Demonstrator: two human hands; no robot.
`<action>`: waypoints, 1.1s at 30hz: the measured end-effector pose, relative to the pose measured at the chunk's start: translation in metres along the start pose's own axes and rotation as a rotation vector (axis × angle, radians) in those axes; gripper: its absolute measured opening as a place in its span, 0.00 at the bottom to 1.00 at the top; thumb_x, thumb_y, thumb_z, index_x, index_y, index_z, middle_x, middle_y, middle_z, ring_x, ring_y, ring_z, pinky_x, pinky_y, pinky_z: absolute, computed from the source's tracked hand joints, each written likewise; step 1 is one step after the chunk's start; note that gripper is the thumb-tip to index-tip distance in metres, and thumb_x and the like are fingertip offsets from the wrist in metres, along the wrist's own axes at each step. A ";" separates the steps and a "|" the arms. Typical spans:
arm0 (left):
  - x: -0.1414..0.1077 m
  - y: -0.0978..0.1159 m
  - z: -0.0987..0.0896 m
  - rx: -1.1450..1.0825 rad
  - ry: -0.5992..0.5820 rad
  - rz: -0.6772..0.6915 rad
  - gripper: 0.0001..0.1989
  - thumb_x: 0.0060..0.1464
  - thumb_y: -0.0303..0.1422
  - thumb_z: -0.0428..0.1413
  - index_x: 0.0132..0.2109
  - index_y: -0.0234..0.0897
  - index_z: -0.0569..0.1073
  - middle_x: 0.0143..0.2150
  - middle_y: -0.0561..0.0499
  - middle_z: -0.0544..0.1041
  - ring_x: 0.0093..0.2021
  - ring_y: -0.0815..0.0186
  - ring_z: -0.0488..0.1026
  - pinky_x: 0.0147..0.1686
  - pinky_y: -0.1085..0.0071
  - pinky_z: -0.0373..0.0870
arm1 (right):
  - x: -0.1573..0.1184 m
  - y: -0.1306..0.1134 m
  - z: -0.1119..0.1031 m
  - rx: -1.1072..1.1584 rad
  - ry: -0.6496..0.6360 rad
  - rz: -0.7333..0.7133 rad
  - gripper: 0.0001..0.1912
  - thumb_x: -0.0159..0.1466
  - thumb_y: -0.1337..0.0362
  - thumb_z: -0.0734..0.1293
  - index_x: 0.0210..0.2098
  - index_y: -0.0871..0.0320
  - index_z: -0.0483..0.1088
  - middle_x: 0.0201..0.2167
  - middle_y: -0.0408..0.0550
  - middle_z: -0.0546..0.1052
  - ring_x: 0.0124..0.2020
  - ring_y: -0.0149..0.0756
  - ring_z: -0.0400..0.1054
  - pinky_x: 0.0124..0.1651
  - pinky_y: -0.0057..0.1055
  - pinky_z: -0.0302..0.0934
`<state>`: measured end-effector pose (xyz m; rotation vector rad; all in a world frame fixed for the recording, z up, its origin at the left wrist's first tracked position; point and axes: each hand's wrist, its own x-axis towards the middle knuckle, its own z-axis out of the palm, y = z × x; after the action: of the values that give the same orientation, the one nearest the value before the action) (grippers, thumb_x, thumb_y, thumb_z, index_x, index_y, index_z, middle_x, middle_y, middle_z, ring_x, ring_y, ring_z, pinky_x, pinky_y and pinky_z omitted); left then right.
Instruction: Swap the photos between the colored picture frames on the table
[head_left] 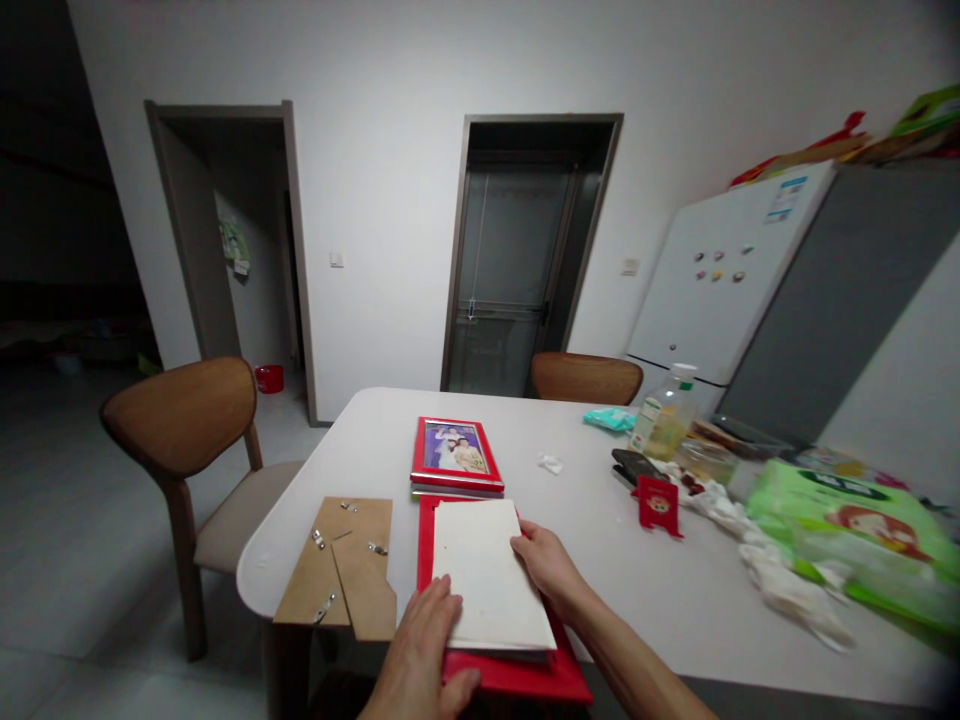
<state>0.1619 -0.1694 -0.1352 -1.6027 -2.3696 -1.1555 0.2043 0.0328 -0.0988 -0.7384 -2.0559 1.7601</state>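
A stack of white card sheets lies on a red picture frame at the near edge of the table. My left hand rests against the lower left edge of the sheets, its fingers extended and its thumb apart over the frame. At the right edge, my right hand has its thumb and fingers closed on the sheets; some of its fingers are hidden. Left of the frame lies a brown backing board with metal clips and a cut flap. Just beyond stands a second red frame lying flat with a photo of people.
Crumpled tissue, a dark phone-like object, a red packet, a bottle and a green wipes-like package occupy the right side of the white table. A wooden chair stands at left.
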 end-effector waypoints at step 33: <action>0.026 0.039 -0.026 0.062 -0.335 -0.092 0.21 0.44 0.32 0.56 0.47 0.34 0.65 0.54 0.40 0.63 0.56 0.55 0.55 0.55 0.51 0.46 | -0.015 0.004 -0.009 -1.070 0.207 -0.216 0.19 0.53 0.61 0.58 0.44 0.58 0.65 0.39 0.53 0.71 0.34 0.37 0.66 0.35 0.28 0.53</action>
<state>0.1725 -0.1578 -0.0840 -1.8068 -2.6759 -0.8728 0.2216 0.0318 -0.1000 -0.8416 -2.7034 0.3343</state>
